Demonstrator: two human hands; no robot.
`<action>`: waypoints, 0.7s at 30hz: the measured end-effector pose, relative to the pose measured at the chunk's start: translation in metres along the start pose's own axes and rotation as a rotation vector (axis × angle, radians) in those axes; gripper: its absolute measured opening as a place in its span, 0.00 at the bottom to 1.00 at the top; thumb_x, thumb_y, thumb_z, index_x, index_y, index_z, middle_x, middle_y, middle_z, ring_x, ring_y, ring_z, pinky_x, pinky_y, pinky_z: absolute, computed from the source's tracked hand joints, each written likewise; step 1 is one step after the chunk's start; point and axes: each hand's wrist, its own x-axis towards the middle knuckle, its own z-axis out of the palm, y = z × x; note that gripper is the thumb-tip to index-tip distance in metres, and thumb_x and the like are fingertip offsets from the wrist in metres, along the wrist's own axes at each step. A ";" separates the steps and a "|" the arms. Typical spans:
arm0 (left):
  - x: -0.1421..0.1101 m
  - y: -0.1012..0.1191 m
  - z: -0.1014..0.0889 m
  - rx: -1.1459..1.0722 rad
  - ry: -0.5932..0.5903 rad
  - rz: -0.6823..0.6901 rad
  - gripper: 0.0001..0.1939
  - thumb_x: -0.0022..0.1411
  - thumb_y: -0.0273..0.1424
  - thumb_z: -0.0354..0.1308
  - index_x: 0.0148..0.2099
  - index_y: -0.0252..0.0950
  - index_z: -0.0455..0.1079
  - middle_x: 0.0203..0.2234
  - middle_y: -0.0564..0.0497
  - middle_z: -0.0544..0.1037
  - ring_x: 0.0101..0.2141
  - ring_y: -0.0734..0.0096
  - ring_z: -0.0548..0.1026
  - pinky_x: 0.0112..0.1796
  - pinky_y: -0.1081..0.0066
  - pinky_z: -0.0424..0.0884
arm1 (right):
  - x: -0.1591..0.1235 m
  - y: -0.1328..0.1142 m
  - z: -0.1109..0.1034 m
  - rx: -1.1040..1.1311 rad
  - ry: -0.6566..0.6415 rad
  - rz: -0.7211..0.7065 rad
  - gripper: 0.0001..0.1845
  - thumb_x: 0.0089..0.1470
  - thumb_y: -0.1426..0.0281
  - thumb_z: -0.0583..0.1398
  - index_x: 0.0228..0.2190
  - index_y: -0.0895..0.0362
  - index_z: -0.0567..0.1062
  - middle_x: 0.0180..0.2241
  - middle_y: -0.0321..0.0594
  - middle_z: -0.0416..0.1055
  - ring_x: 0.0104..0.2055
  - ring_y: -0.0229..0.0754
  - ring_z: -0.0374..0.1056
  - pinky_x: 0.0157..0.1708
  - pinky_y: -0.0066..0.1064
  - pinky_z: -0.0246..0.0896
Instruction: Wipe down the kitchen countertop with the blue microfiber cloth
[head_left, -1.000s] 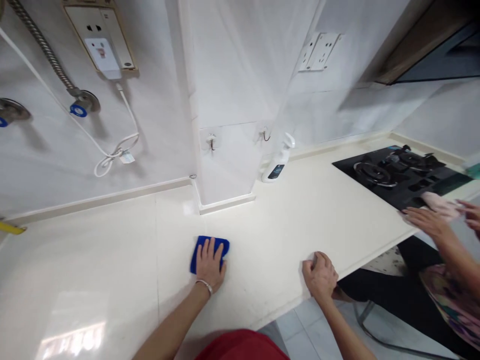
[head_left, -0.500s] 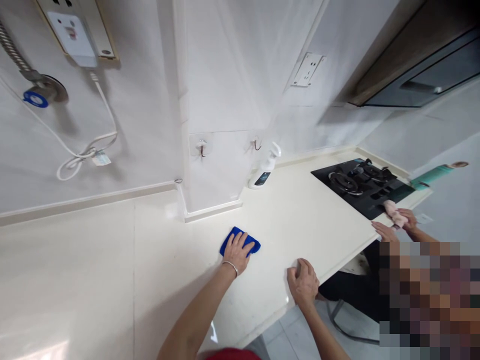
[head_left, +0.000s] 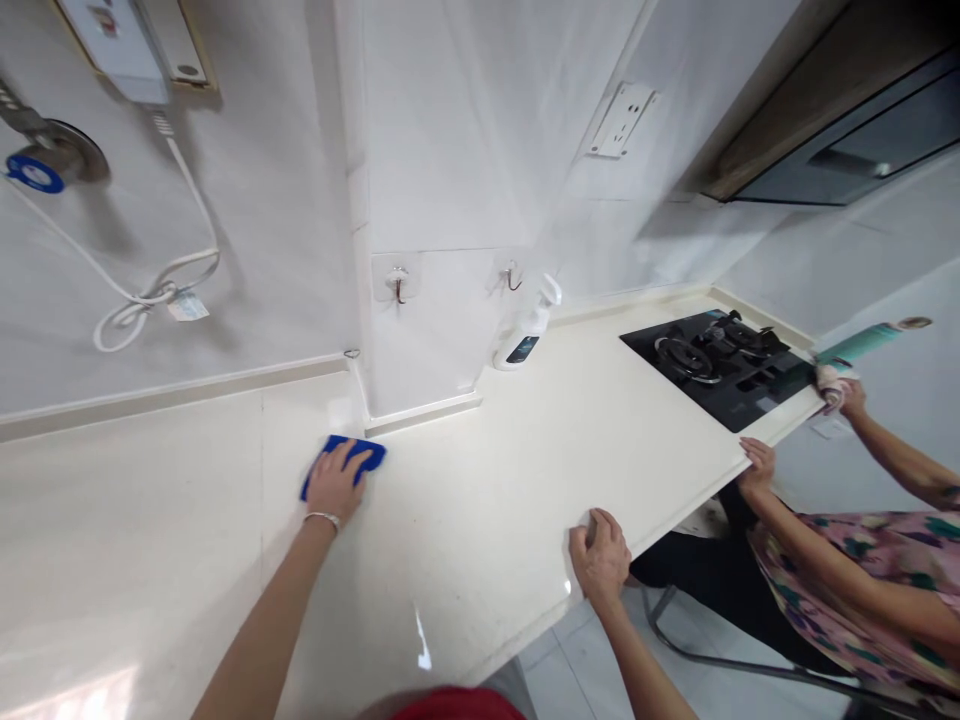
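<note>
Left hand (head_left: pixel 335 485): fingers spread flat, pressing blue cloth (head_left: pixel 369 453) onto counter (head_left: pixel 465 520), left of frame center. Right hand (head_left: pixel 600 560): fingers curled at counter's front edge, lower middle; grip unclear. Spray bottle (head_left: pixel 526 338) upright against wall, upper middle. Black hob (head_left: pixel 709 365) right. Far right, co-worker's hand (head_left: pixel 838 395) holds pink cloth (head_left: pixel 826 385) at counter end; co-worker's other hand (head_left: pixel 759 465) on front edge.

Blue microfiber cloth (head_left: pixel 367 452), lying flat on cream countertop (head_left: pixel 465 520), pressed under left hand (head_left: pixel 335 485)
</note>
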 end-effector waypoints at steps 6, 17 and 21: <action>-0.036 -0.108 -0.060 0.121 0.029 -0.438 0.27 0.69 0.41 0.43 0.65 0.41 0.66 0.67 0.43 0.60 0.64 0.48 0.61 0.65 0.47 0.56 | 0.002 0.000 -0.001 0.028 0.025 -0.006 0.26 0.54 0.62 0.50 0.48 0.62 0.74 0.53 0.55 0.70 0.52 0.56 0.65 0.49 0.45 0.59; -0.236 -0.178 -0.155 0.227 0.077 -0.993 0.36 0.68 0.49 0.34 0.69 0.38 0.59 0.70 0.39 0.54 0.69 0.50 0.51 0.68 0.51 0.47 | -0.002 0.016 -0.005 0.025 0.025 -0.089 0.24 0.54 0.61 0.53 0.47 0.60 0.77 0.52 0.54 0.73 0.46 0.57 0.69 0.40 0.44 0.58; -0.291 -0.165 -0.164 0.251 0.092 -1.129 0.36 0.68 0.49 0.35 0.70 0.36 0.57 0.70 0.38 0.52 0.69 0.47 0.51 0.67 0.49 0.48 | -0.003 0.019 -0.008 0.044 0.039 -0.107 0.23 0.52 0.63 0.55 0.46 0.59 0.77 0.51 0.53 0.73 0.44 0.57 0.70 0.38 0.43 0.57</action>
